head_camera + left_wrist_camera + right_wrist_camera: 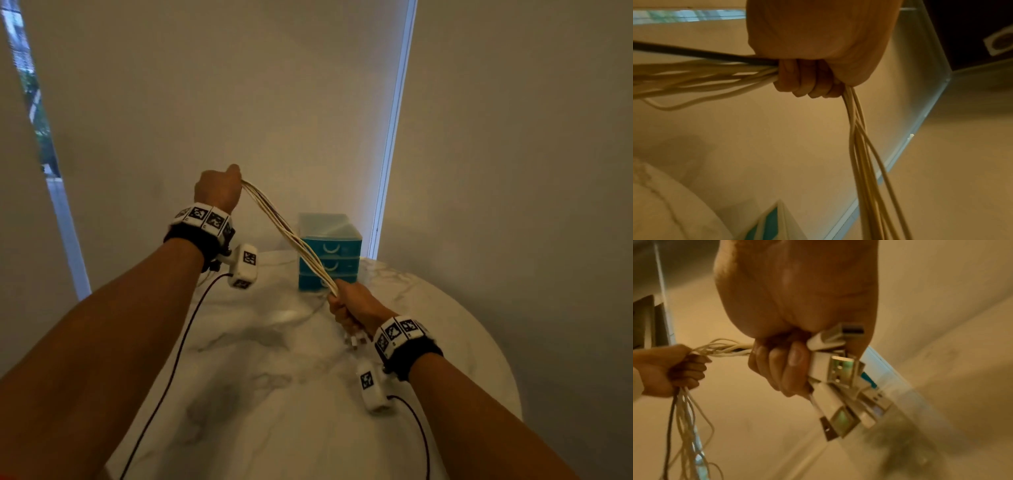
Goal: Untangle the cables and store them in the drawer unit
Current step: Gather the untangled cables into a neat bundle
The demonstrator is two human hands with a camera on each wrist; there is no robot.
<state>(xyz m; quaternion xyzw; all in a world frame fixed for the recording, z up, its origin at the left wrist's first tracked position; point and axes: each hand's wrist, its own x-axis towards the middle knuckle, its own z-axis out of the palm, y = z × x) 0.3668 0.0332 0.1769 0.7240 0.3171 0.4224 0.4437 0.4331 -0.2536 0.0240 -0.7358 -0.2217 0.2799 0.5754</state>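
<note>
A bundle of several cables [291, 236], mostly white with one dark, runs taut between my two hands above the table. My left hand [219, 186] is raised high and grips the bundle in a fist [807, 78]; loose cable lengths [684, 418] hang down below it. Lower and to the right, my right hand [352, 306] grips the bundle's other end, with several white USB plugs [838, 374] sticking out under its fingers [777, 368]. The teal drawer unit [330, 253] stands at the back of the table, behind the cables, its three drawers closed.
The round white marble table [274, 377] lies beneath both arms. Dark wrist-camera leads [178, 359] trail over it from each wrist. Pale blinds [239, 102] cover the windows behind, with a bright gap at the right [394, 137].
</note>
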